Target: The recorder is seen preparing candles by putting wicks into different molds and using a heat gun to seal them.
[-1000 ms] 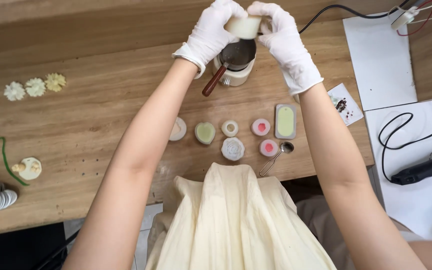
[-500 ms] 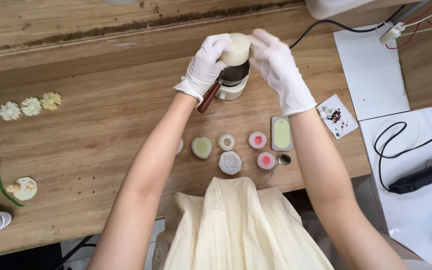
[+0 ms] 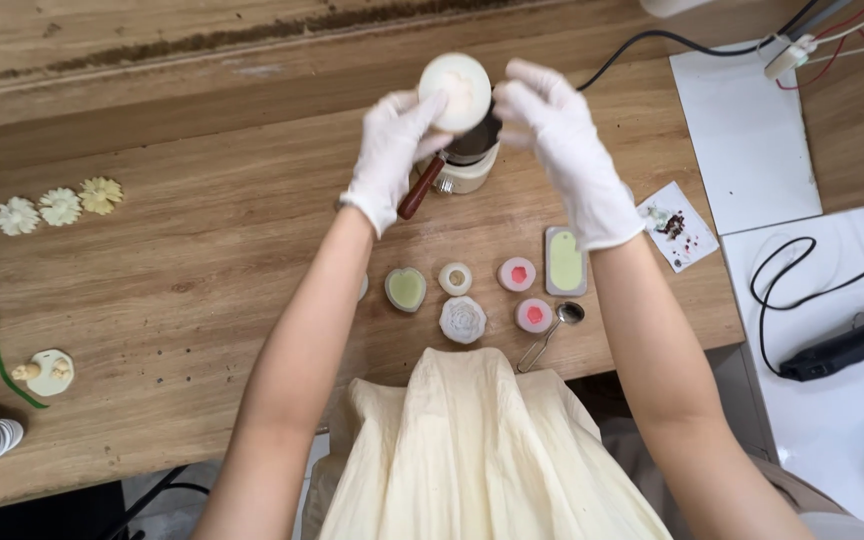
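We see our gloved left hand (image 3: 390,150) gripping a round white block (image 3: 455,90), tilted over the small metal pot (image 3: 472,140) on its warmer, far across the desk (image 3: 182,260). Our right hand (image 3: 557,135) hovers beside it, fingers loosely spread; whether they touch it is blurred. The pot's inside is mostly hidden.

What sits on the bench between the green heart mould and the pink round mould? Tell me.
In the head view, a small cream round mould sits between the green heart mould and the pink round mould, in the same row.
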